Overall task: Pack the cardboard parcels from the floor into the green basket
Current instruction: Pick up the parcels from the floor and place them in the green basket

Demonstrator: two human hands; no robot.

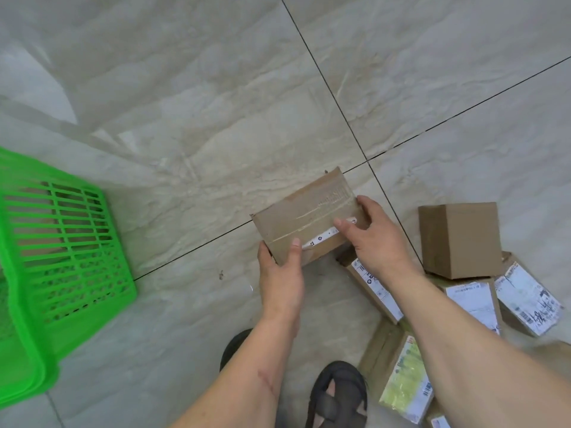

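**Flat parcel held in both hands above the tiles**

So both hands are on one flat cardboard parcel point(304, 222), taped across the top with a strip of white label showing near its lower edge. The left hand point(279, 278) grips the near-left corner, thumb on top and fingers tucked underneath. The right hand point(375, 239) holds the right end, thumb pressed onto the top face and fingers wrapped round the far edge. The parcel sits tilted, over the spot where two grout lines of the tile floor point(216, 103) meet.

The green basket point(58, 273) is well off to the left, at the left edge of the floor in view, with its slatted wall facing us. Something brown shows through the slats, but I can't tell what exactly.

The rest of the pile is on the floor to the right: a plain upright box point(460, 239), a couple of labelled parcels point(525, 298) just below it, and one with a yellow-green label point(406, 381) near the bottom edge. A black sandal point(338, 396) is planted right beside that pile.
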